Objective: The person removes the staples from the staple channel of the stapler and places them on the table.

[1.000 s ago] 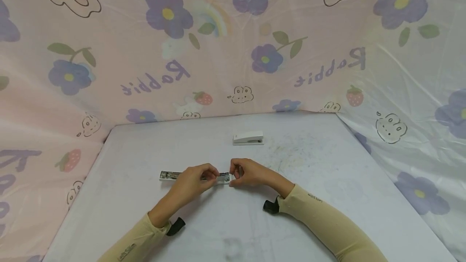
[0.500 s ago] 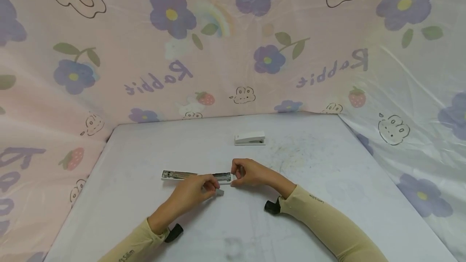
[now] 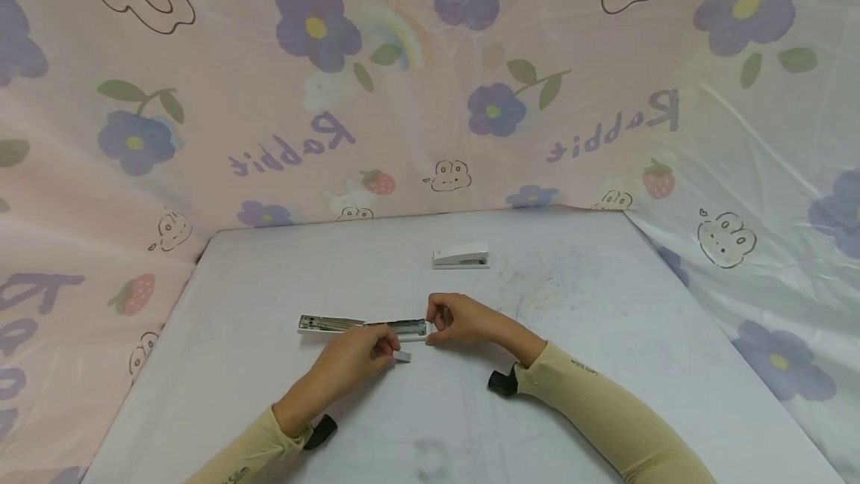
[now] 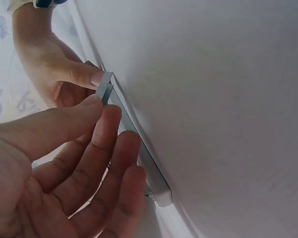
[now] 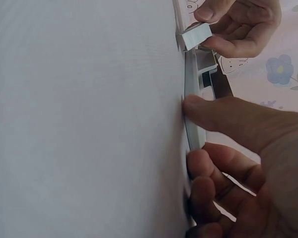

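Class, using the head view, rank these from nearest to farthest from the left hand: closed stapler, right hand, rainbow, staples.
1. Staples: pinched in the left hand.
2. Right hand: to the right, at the right end of the open stapler.
3. Closed stapler: farther back on the table, rightward.
4. Rainbow: on the curtain behind.

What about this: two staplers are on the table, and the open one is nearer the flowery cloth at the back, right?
No: the head view shows the closed stapler nearer the flowery cloth at the back, not the open stapler. Both are on the table.
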Motion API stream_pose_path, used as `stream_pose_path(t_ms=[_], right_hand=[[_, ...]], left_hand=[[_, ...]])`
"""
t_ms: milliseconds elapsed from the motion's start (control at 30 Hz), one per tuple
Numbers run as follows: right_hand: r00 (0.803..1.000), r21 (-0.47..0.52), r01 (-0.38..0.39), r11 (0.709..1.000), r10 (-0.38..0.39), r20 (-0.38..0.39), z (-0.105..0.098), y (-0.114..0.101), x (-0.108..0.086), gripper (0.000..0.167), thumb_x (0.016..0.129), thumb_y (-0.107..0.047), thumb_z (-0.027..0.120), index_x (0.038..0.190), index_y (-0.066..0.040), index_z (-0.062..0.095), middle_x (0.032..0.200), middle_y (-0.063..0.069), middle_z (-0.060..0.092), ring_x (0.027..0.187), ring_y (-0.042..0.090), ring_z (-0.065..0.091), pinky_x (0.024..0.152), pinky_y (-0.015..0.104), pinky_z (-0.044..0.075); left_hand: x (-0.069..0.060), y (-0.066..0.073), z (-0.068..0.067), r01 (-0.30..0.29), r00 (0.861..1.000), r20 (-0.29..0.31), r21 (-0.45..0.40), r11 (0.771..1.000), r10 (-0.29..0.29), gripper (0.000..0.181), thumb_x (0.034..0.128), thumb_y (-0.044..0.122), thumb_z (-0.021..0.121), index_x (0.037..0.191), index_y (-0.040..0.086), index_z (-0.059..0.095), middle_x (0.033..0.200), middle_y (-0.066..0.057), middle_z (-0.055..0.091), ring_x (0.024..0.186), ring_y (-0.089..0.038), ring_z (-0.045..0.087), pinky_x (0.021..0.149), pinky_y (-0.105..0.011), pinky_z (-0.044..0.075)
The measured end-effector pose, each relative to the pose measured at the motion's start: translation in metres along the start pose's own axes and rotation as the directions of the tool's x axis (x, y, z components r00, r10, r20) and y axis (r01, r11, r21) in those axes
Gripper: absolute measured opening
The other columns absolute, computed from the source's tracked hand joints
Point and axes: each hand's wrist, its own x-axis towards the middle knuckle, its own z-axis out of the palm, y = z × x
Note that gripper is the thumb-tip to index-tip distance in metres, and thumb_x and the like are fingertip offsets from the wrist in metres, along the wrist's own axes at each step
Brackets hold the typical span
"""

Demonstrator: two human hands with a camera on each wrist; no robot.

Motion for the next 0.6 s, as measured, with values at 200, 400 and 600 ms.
stream_pose_path(t_ms=[200,400,600], right_hand=[[1.0,0.002,-0.003,1.0,0.003,0.0,0.0008,0.0035,0.0007,0.029,0.09,-0.019,0.089,0.102,-0.01,0.065,0.081,-0.006,0.062,0.067,0.009,0.052,0.068,0.027,0.045],[1.0,0.005,-0.001,1.0,0.001,0.008,0.0007,0.0053,0.0015,0.029,0.091,-0.02,0.089,0.103,-0.011,0.065,0.081,-0.006,0.062,0.067,0.008,0.053,0.068,0.026,0.046],[1.0,-0.003,0.007,1.0,-0.007,0.008,0.0002,0.0052,0.0011,0.029,0.09,-0.02,0.09,0.102,-0.011,0.065,0.081,-0.007,0.062,0.067,0.008,0.052,0.067,0.026,0.045]], left_hand=[[0.0005,0.0015,0.0006,-0.012,1.0,-0.011,0.078,0.997,0.013,0.019,0.0887,0.01,0.088,0.096,0.017,0.072,0.084,0.01,0.072,0.079,-0.009,0.067,0.074,-0.034,0.054],[-0.0013,0.0044,0.0022,0.007,1.0,-0.011,0.172,0.985,-0.005,0.023,0.0853,0.013,0.092,0.091,0.019,0.071,0.077,0.012,0.065,0.072,-0.006,0.059,0.065,-0.029,0.049],[-0.0036,0.0066,0.0046,-0.011,0.999,-0.047,0.235,0.972,0.023,0.026,0.0811,0.013,0.094,0.086,0.02,0.069,0.072,0.013,0.059,0.069,-0.006,0.054,0.059,-0.027,0.045]])
